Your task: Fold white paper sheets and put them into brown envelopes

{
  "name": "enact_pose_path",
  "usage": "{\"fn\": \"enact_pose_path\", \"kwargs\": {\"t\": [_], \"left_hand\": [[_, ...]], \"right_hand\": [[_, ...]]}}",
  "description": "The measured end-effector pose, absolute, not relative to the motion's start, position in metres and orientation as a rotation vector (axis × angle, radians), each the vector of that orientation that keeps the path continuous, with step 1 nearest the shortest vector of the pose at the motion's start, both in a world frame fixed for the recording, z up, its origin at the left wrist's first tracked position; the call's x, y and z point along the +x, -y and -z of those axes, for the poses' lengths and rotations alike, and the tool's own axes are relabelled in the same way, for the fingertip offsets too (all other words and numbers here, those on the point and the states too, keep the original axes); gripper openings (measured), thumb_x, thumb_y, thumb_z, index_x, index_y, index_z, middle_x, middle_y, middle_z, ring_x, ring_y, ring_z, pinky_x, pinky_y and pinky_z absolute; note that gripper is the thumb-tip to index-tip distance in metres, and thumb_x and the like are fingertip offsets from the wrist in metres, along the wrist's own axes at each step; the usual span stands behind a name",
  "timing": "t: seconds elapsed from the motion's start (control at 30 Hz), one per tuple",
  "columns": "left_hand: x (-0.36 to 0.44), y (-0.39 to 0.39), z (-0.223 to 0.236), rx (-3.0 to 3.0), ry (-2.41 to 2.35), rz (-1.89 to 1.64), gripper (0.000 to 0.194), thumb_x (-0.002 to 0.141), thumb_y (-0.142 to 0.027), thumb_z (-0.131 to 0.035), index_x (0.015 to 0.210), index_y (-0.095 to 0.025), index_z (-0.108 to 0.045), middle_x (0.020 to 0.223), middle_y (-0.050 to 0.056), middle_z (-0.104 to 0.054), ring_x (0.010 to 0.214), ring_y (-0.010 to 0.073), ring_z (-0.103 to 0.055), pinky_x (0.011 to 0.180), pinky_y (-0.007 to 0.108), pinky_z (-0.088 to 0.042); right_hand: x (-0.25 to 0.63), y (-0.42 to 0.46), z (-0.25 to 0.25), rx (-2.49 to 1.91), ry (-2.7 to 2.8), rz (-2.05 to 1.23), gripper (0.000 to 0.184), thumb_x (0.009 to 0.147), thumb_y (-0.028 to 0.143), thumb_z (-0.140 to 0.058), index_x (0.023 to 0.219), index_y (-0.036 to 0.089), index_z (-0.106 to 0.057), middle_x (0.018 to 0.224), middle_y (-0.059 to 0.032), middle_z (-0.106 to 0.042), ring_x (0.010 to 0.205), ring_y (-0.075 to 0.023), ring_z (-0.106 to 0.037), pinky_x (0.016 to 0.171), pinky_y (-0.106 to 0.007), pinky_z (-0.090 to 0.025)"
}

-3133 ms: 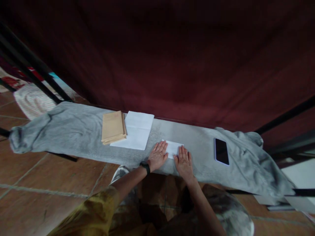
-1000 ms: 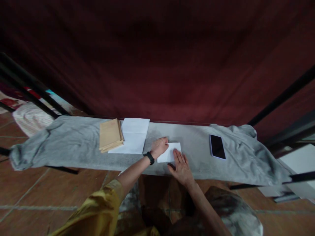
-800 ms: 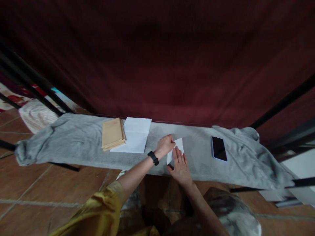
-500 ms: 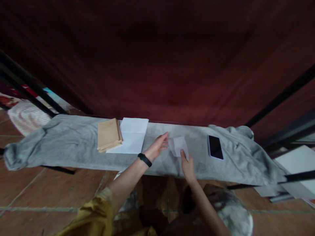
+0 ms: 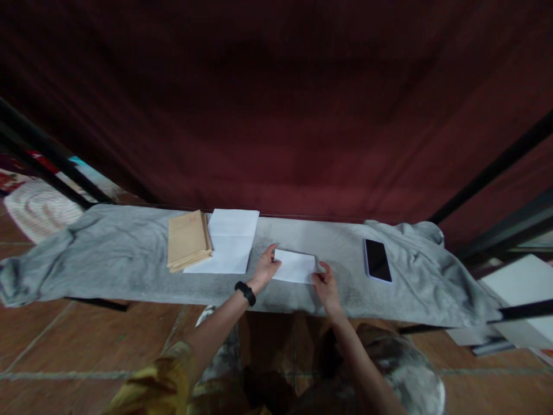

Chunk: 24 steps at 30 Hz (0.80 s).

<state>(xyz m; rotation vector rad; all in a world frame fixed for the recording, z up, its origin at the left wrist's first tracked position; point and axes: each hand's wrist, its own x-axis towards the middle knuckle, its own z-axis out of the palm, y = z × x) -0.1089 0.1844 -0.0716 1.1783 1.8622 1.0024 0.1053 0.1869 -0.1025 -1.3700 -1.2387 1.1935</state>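
Observation:
A folded sheet of white paper [image 5: 295,266] lies lengthwise between my hands, over the grey cloth. My left hand [image 5: 264,268] pinches its left end, thumb on top. At the opposite end, the thumb and fingers of my right hand [image 5: 325,286] close on the paper's right edge. To the left of my hands lies a larger white sheet [image 5: 233,239] with a crease across it. A stack of brown envelopes [image 5: 188,237] rests partly on that sheet's left side.
Grey cloth [image 5: 129,253] covers the narrow bench, bunched at both ends. A phone [image 5: 378,260] lies on it to the right. Behind hangs a dark red curtain [image 5: 276,144]. Black metal bars [image 5: 496,167] slant at both sides, and tiled floor [image 5: 86,340] shows below.
The small paper was pressed flat under both hands, then folded, lifted and turned by my right hand. Now it is level, with a hand at each end.

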Motion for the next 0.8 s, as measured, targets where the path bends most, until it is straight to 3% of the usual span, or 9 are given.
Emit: {"fn": "enact_pose_path", "kwargs": {"t": [0.1,0.17,0.27,0.4,0.57,0.67,0.8], "left_hand": [[-0.108,-0.181,0.073,1.286,-1.947,-1.009,0.064,0.075,-0.004,-0.057,0.138,-0.019,-0.051,0.114,0.007,-0.066,0.102,0.021,-0.064,0.094,0.036,-0.05],[-0.101,-0.171,0.077,1.526,-2.072,-0.936,0.058,0.08,-0.009,-0.057,0.137,-0.019,-0.053,0.138,0.011,-0.054,0.125,0.0252,-0.054,0.108,0.04,-0.042],[-0.087,-0.152,0.087,2.028,-2.13,-0.689,0.051,0.092,-0.027,-0.055,0.141,-0.02,-0.048,0.156,0.013,-0.037,0.142,0.0305,-0.036,0.114,0.048,-0.034],[-0.075,-0.134,0.105,2.289,-2.043,-0.515,0.053,0.097,-0.047,-0.047,0.145,-0.024,-0.045,0.159,0.011,-0.035,0.147,0.0295,-0.03,0.118,0.052,-0.027],[-0.071,-0.129,0.115,2.382,-2.035,-0.509,0.052,0.1,-0.047,-0.04,0.147,-0.025,-0.043,0.159,0.008,-0.036,0.149,0.0257,-0.026,0.122,0.051,-0.018],[-0.07,-0.129,0.116,2.413,-1.998,-0.529,0.052,0.101,-0.045,-0.037,0.147,-0.022,-0.042,0.158,0.009,-0.038,0.148,0.0233,-0.027,0.123,0.046,-0.016],[-0.07,-0.129,0.115,2.423,-1.949,-0.508,0.052,0.101,-0.041,-0.036,0.148,-0.019,-0.04,0.158,0.01,-0.037,0.148,0.0237,-0.028,0.123,0.045,-0.017]], "right_hand": [[0.101,-0.182,0.104,-1.508,1.557,-0.97,0.049,0.082,0.027,-0.054,0.131,0.018,-0.059,0.081,-0.0062,-0.073,0.072,-0.0227,-0.067,0.068,-0.032,-0.05],[0.098,-0.178,0.104,-1.584,1.802,-0.751,0.044,0.087,0.023,-0.046,0.129,0.018,-0.061,0.093,-0.0102,-0.074,0.082,-0.0244,-0.069,0.074,-0.032,-0.05],[0.096,-0.176,0.106,-1.596,1.986,-0.555,0.041,0.091,0.019,-0.041,0.126,0.017,-0.062,0.105,-0.0124,-0.074,0.092,-0.0236,-0.07,0.079,-0.03,-0.05],[0.098,-0.18,0.11,-1.583,2.082,-0.465,0.039,0.093,0.017,-0.039,0.125,0.016,-0.062,0.106,-0.0117,-0.073,0.092,-0.0213,-0.07,0.08,-0.028,-0.049],[0.103,-0.183,0.109,-1.588,2.166,-0.336,0.039,0.095,0.02,-0.037,0.126,0.016,-0.061,0.106,-0.0128,-0.071,0.089,-0.0217,-0.068,0.08,-0.03,-0.049],[0.101,-0.184,0.107,-1.57,2.21,-0.139,0.039,0.096,0.023,-0.039,0.125,0.013,-0.062,0.11,-0.0178,-0.067,0.1,-0.0266,-0.063,0.087,-0.037,-0.047],[0.088,-0.18,0.11,-1.36,2.309,-0.099,0.045,0.099,0.025,-0.032,0.136,0.011,-0.053,0.136,-0.02,-0.057,0.123,-0.0261,-0.053,0.1,-0.042,-0.044]]}}
